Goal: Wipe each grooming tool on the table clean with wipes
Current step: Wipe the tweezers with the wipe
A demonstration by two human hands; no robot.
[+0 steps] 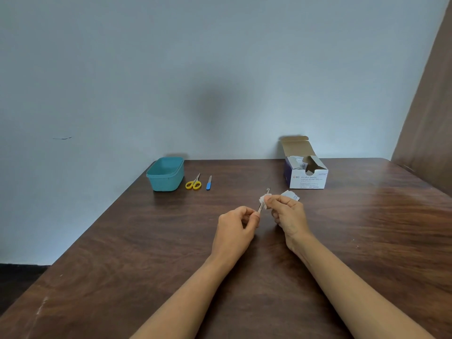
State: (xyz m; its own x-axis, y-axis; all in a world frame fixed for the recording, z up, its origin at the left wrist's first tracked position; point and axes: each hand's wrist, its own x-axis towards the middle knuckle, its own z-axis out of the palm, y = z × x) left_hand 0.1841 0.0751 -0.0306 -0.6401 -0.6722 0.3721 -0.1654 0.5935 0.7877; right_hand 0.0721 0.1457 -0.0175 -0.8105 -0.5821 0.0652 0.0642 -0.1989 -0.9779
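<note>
Bare forearms (pixel 190 294) reach in from the near edge over the dark wooden bench (pixel 110 253). At the far left, close to the wall, a teal plastic tub (pixel 165 174) stands open. Just to its right lie small yellow-handled scissors (pixel 193 183), blades pointing away, and next to them a nail file (pixel 209 183) with a blue handle. The three are close together but not touching.

Nearer the middle, the left hand (pixel 238 222) pinches the lower end of a slim metal tool (pixel 261 207) between thumb and forefinger. The tool tilts up and away to the right; what kind of tool it is cannot be told. A white wipe (pixel 262 198) is pressed against its shaft, pinched there by the fingertips of the right hand (pixel 287 214). Just behind that hand a torn wipe wrapper (pixel 291 195) lies on the bench. Farther back on the right stands an open box of alcohol swabs (pixel 307 176), its lid flap up.
</note>
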